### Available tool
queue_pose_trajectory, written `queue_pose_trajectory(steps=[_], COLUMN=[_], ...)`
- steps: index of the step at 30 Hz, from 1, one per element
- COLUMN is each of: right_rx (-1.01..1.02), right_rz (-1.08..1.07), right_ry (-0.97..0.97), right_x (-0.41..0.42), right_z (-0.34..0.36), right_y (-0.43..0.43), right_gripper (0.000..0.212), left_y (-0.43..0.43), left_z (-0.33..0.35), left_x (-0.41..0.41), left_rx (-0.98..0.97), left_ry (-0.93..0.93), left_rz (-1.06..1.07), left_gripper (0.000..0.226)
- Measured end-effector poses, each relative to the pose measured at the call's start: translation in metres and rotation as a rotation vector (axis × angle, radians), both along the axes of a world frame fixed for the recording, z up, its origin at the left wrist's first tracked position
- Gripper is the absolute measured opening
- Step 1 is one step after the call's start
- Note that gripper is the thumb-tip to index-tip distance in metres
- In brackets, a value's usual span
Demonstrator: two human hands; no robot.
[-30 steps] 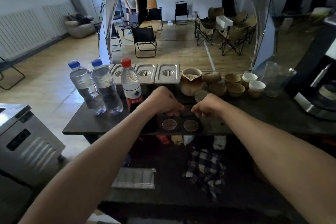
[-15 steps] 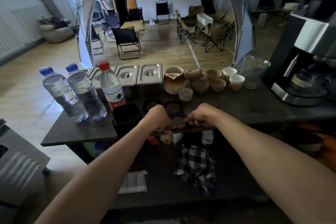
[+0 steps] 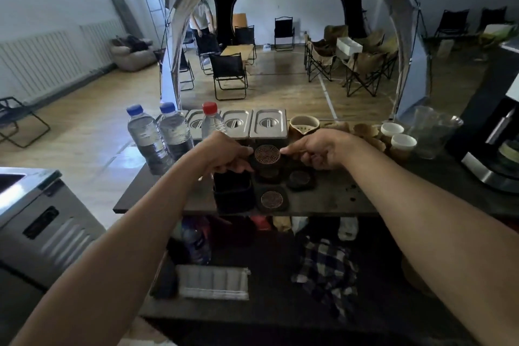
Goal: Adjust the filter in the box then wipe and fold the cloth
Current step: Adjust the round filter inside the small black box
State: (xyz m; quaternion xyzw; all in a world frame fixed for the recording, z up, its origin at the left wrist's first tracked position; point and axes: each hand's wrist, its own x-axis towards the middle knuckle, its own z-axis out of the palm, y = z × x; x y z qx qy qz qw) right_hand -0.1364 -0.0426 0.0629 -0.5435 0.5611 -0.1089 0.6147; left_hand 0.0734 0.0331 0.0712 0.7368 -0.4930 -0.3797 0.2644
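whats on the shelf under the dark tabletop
A crumpled checked cloth on the right, a folded pale towel on the left, and a bottle behind it. Small items at the back sit in shadow below the tabletop; they cannot be identified.

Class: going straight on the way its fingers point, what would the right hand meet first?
The round filter, whose rim the right hand seems to hold; beyond it, the left hand.
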Motion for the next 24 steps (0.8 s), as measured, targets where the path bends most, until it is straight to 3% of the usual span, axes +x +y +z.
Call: queue_pose_trajectory(steps=[6,19,22,24], right_rx=[0.016,-0.049,-0.065,-0.110], right_rz=[0.111,0.011,-0.027,-0.063], right_ry=[-0.013,0.084,0.099,0.109], right_x=[0.063,0.091,0.092,0.092], right_z=[-0.016,-0.071,-0.074,-0.076], right_y=[0.024,0.020,0.022,0.024], right_gripper=[0.017,0.014,0.005,0.014], left_y=[0.024,0.019,0.016,0.015], left_z=[-0.012,-0.071,-0.074,-0.073], left_x=[0.062,0.073,0.072,0.071], left_rx=[0.060,0.090,0.110,0.136], left_ry=[-0.092,-0.054,-0.076,-0.102], left_rz=[0.116,0.279,0.292,0.292], left_gripper=[0.023,0.038,0.040,0.040])
